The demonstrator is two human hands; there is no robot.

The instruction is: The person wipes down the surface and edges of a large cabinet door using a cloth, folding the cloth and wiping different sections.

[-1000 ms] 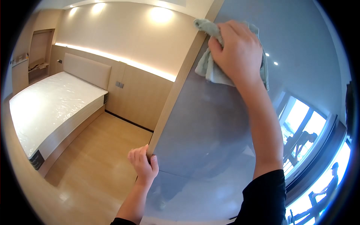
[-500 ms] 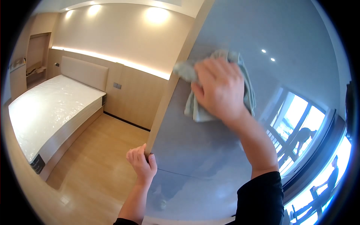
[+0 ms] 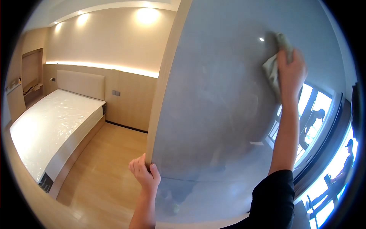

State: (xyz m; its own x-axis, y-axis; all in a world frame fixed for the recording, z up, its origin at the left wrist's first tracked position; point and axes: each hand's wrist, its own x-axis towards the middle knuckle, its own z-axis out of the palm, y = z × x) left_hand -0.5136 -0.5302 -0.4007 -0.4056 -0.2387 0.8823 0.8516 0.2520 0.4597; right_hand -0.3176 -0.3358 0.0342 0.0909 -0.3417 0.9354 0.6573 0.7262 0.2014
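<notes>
Clock directions taken from the middle of the head view.

- Right hand [image 3: 292, 72]: at 2 o'clock, arm raised, fingers closed on a pale grey-green cloth [image 3: 272, 70]. Some blur here; exact finger placement cannot be told.
- Cloth: bunched in that grip, at the face of a glossy blue-grey panel [image 3: 209, 95]. A rolled end pokes up toward 12 o'clock from the hand; a loose fold hangs on its 9 o'clock side.
- Left hand [image 3: 145, 171]: at 7 o'clock, clamped on the panel's pale wooden edge [image 3: 162, 84], fingers round the bedroom side, thumb on the other. The 2 hands are well apart.
- Panel: fills the view from 12 round to 5 o'clock. Faint smears on the gloss; a thin seam crosses it low, near the left hand. It mirrors a bright lamp spot at 1 o'clock and a window with a bent figure at 3 o'clock.
- Black sleeve [image 3: 274, 198] on the right arm, 5 o'clock.
- Beyond the edge, 9 o'clock: mattress [image 3: 57, 126] in clear plastic, padded headboard [image 3: 82, 84] behind it. 2 switch plates [image 3: 116, 92] side by side on the wood wall. Light strip [image 3: 103, 68] above them.
- Another person [image 3: 347, 160], capped, between 3 and 4 o'clock, dark against brightness.
</notes>
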